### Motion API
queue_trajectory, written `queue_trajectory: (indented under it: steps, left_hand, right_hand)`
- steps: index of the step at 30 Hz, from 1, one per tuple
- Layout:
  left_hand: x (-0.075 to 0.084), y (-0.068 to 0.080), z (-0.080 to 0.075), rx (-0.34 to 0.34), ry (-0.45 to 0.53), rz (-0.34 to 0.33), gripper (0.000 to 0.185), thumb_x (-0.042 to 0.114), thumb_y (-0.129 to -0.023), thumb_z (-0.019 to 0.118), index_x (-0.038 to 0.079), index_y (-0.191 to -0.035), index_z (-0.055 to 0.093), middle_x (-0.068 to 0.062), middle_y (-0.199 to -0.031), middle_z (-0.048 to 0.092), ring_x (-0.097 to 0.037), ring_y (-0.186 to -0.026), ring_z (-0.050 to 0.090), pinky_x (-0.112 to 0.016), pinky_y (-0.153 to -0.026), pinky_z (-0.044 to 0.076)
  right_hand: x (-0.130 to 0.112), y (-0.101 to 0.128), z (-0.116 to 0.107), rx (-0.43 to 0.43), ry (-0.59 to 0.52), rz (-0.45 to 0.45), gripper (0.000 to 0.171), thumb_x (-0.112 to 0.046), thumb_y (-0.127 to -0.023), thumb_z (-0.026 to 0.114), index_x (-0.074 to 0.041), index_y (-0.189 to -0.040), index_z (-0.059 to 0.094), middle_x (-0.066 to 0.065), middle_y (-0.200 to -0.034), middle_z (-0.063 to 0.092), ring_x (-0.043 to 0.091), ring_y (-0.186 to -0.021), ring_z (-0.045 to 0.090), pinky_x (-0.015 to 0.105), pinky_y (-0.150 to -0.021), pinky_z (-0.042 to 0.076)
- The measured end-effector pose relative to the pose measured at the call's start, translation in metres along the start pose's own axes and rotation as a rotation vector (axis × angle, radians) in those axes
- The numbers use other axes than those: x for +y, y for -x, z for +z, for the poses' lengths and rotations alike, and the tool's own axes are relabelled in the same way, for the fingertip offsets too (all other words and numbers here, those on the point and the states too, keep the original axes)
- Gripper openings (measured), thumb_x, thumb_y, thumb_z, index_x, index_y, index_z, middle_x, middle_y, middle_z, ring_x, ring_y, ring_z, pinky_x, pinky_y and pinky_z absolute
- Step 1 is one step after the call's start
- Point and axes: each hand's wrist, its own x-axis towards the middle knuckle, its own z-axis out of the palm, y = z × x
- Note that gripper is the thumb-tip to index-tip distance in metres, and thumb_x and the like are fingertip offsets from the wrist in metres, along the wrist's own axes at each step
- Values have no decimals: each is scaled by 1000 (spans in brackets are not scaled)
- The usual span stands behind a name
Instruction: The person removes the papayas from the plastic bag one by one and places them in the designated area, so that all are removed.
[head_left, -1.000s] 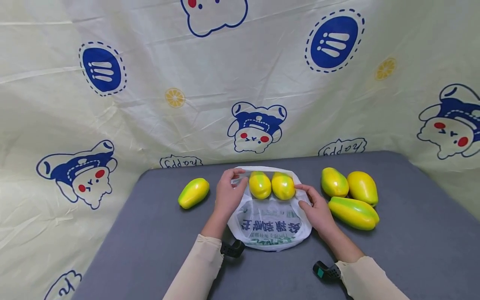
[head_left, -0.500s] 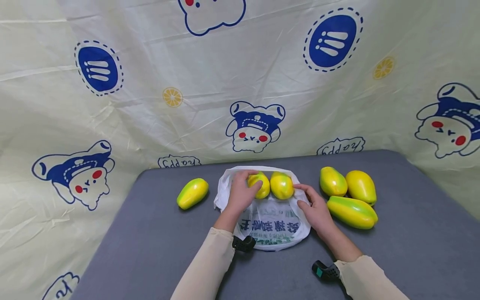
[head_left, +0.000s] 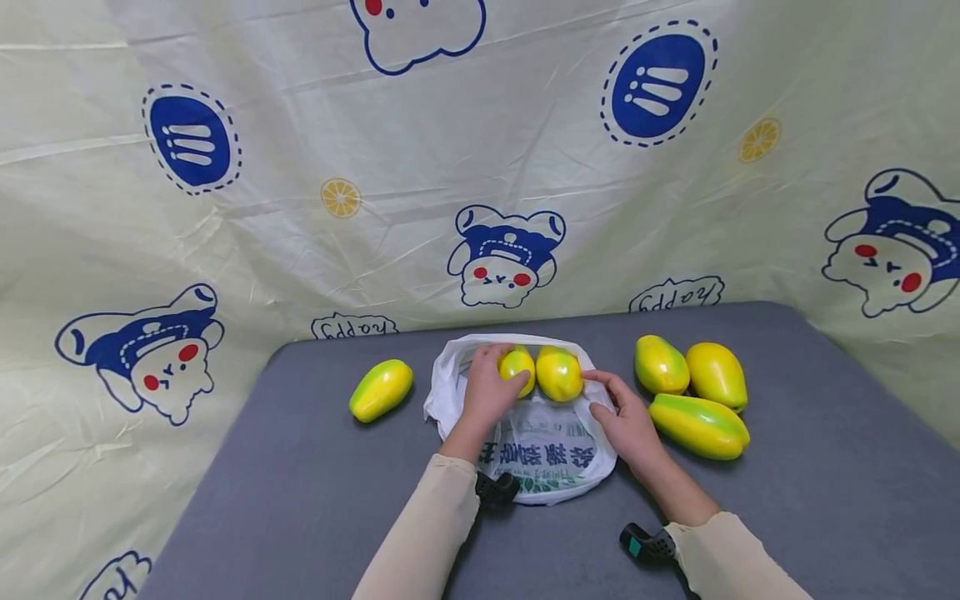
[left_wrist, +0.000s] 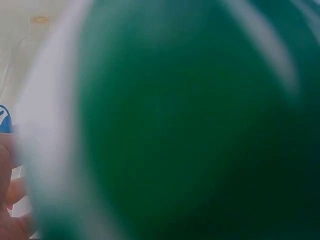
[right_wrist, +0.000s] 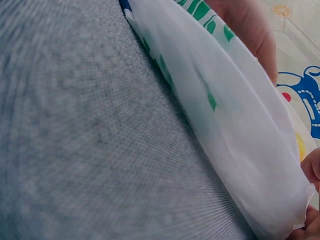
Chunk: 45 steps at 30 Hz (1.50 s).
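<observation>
- A grey table (head_left: 300, 500) with a cloth-like top and rounded far corners fills the lower part of the head view.
- Behind and to both sides hangs a pale cream sheet (head_left: 420, 133) (creased and wrinkled all over), printed with blue-capped cartoon faces, blue dashed ovals and small lemon slices.
- The light is even and soft, with faint shadows.

My left hand (head_left: 486, 390) gripped one papaya (head_left: 519, 370) in the white bag (head_left: 551, 454); my right hand (head_left: 626, 421) pinched the bag's edge beside the second papaya (head_left: 558, 374).
</observation>
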Motion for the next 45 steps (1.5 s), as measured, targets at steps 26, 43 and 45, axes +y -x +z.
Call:
queue_trajectory:
  steps: [26, 43, 45]
  left_hand:
    - [-5, 16, -12, -20, 65, -16, 50, 13, -81, 69, 20, -130, 63, -12, -144, 47, -28, -114, 53, -44, -93, 50]
    - [-5, 39, -64, -191, 186, 44, 45, 13, -85, 63, 24, -129, 60, -5, -140, 48, -28, -113, 50, -38, -88, 48]
    - [-6, 40, -72, -197, 217, 36, 45, 11, -85, 62, 23, -129, 59, -6, -139, 49, -29, -113, 50, -39, -89, 49]
  right_hand:
    - [0, 1, 2, -9, 0, -8, 46, -7, -99, 49, -16, -145, 45, 14, -159, 37, 36, -144, 35, 60, -121, 23]
    - [0, 1, -1, -14, 2, -7, 47, -7, -100, 48, -16, -145, 45, 15, -162, 32, 37, -147, 30, 61, -122, 21]
    - [-1, 1, -1, -16, 1, -7, 47, -7, -100, 49, -16, -145, 45, 15, -162, 32, 37, -147, 31, 61, -122, 21]
